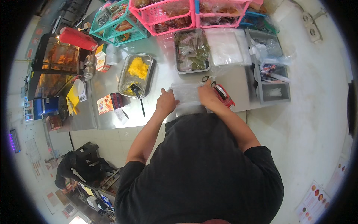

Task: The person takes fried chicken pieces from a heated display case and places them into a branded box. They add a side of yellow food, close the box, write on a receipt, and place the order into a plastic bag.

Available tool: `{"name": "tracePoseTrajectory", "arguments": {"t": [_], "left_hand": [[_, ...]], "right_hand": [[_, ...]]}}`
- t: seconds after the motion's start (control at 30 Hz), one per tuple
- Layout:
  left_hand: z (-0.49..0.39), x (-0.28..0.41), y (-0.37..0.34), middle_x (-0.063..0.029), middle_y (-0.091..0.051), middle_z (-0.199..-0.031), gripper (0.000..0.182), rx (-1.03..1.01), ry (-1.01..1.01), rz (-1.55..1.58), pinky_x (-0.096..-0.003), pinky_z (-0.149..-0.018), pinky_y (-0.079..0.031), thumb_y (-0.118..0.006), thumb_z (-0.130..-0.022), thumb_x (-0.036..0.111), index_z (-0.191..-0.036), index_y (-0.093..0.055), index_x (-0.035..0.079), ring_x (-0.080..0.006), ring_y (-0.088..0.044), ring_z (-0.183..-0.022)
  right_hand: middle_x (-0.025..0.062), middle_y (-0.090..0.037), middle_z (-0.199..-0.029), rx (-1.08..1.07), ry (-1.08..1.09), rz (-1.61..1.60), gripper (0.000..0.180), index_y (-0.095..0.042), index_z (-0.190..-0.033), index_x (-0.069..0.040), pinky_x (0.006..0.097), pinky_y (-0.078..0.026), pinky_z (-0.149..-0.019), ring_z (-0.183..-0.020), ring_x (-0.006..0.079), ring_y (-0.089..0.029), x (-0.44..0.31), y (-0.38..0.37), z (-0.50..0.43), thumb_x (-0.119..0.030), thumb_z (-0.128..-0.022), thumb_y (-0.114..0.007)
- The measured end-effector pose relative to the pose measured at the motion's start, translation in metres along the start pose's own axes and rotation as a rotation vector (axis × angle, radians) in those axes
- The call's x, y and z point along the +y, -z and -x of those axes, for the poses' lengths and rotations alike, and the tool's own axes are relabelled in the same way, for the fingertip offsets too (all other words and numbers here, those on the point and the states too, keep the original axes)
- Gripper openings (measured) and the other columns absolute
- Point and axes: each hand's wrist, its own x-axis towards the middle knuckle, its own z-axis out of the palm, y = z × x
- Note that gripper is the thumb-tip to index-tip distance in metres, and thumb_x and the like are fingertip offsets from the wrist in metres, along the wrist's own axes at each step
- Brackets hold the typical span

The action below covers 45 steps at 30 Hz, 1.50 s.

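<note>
Between my hands a clear plastic bag [186,94] lies flat at the near edge of the steel counter. My left hand [166,102] grips its left side, and my right hand [208,94] grips its right side. Scissors with dark handles [205,78] lie just beyond my right hand, and a red tape dispenser [224,96] is right beside it. Farther off stands a grey tray with clear packets and green leaves [176,60]. To the left, a metal tray [151,73] holds yellow rice and a black scoop [136,89].
A stack of clear plastic bags [226,49] lies behind the dispenser, beside a grey divided organizer [258,84]. Pink baskets [173,28] and a teal basket rack [119,42] line the back. Small printed boxes [116,100] sit left. Another person [67,165] bends over at lower left.
</note>
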Motion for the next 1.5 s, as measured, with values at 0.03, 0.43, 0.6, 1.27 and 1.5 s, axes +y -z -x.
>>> {"name": "tracePoseTrajectory", "arguments": {"t": [0.03,0.43,0.6,1.27,1.5], "left_hand": [[-0.002,0.003,-0.003,-0.0312,-0.055,-0.134,0.057,-0.038,0.029,-0.004,-0.0504,-0.090,-0.064,-0.085,-0.091,0.027,-0.136,-0.061,0.000,-0.0451,-0.075,-0.107],[-0.026,-0.035,-0.050,-0.0268,-0.070,-0.120,0.064,-0.274,-0.060,0.071,-0.0523,-0.098,-0.059,-0.088,-0.086,0.053,-0.123,-0.067,0.005,-0.0432,-0.071,-0.114],[-0.015,-0.043,-0.064,-0.0269,-0.070,-0.116,0.058,-0.174,-0.021,0.165,-0.0524,-0.096,-0.058,-0.084,-0.091,0.055,-0.120,-0.067,0.007,-0.0442,-0.071,-0.111],[-0.006,-0.033,-0.065,-0.0279,-0.067,-0.120,0.053,-0.030,0.075,0.291,-0.0536,-0.096,-0.056,-0.079,-0.098,0.049,-0.129,-0.064,0.009,-0.0469,-0.068,-0.112],[-0.013,-0.029,-0.064,-0.0278,-0.067,-0.122,0.051,-0.044,0.068,0.276,-0.0544,-0.096,-0.056,-0.079,-0.099,0.046,-0.131,-0.065,0.009,-0.0472,-0.068,-0.113]], "right_hand": [[0.0422,-0.055,-0.139,-0.052,-0.009,0.074,0.032,-0.074,-0.124,0.004,0.0593,-0.053,-0.108,-0.124,0.0571,-0.063,0.004,-0.005,-0.001,-0.006,-0.096,-0.064],[0.0227,-0.077,-0.101,0.461,0.062,-0.143,0.020,-0.082,-0.096,-0.007,0.0511,-0.057,-0.096,-0.111,0.0435,-0.070,0.065,0.110,-0.006,-0.021,-0.098,-0.068],[0.0189,-0.076,-0.110,0.788,-0.244,0.288,0.017,-0.078,-0.108,-0.010,0.0546,-0.056,-0.091,-0.105,0.0426,-0.070,0.181,0.222,-0.048,-0.018,-0.097,-0.068],[0.0130,-0.079,-0.099,0.712,-0.127,0.639,0.013,-0.083,-0.105,-0.015,0.0511,-0.059,-0.088,-0.104,0.0372,-0.072,0.351,0.304,-0.137,-0.019,-0.096,-0.074],[0.0156,-0.079,-0.102,0.825,-0.099,0.371,0.011,-0.079,-0.103,-0.012,0.0536,-0.058,-0.088,-0.099,0.0386,-0.072,0.305,0.320,-0.116,-0.014,-0.098,-0.069]]}}
